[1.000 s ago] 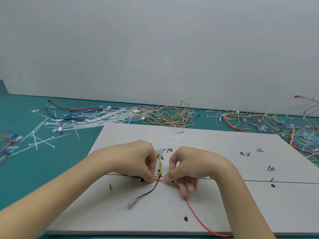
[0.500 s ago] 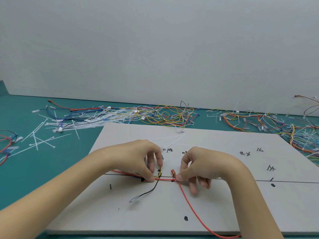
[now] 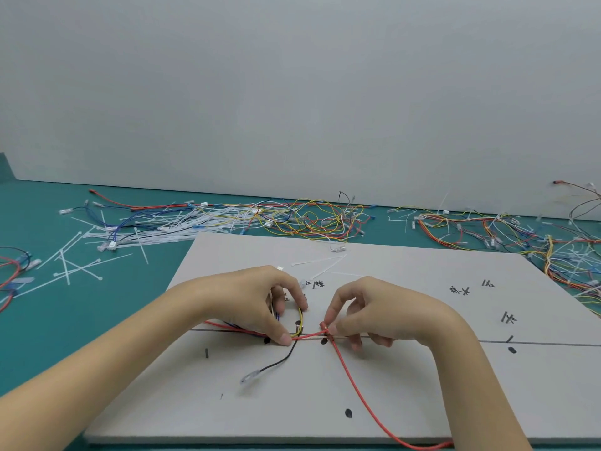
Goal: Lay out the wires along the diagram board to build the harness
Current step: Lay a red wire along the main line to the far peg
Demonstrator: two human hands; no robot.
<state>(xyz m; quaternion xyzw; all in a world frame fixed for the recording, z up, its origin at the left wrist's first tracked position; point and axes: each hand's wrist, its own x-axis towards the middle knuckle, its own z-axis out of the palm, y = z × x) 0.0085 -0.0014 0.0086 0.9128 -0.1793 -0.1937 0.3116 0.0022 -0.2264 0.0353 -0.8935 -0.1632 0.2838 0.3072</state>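
Left hand (image 3: 257, 304) curled, thumb pinning thin red, yellow and black wires (image 3: 294, 333) flat on the matte pale diagram board (image 3: 406, 385) at its drawn line. Right hand (image 3: 374, 312) pinches the glossy red wire (image 3: 354, 382) near its terminal end; wire trails off the board's near edge.

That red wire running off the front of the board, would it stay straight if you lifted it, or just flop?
Probably flop: the red wire already curves loosely across the diagram board and droops past its front edge. It looks thin and light, since the right hand steers it with a fingertip pinch alone.
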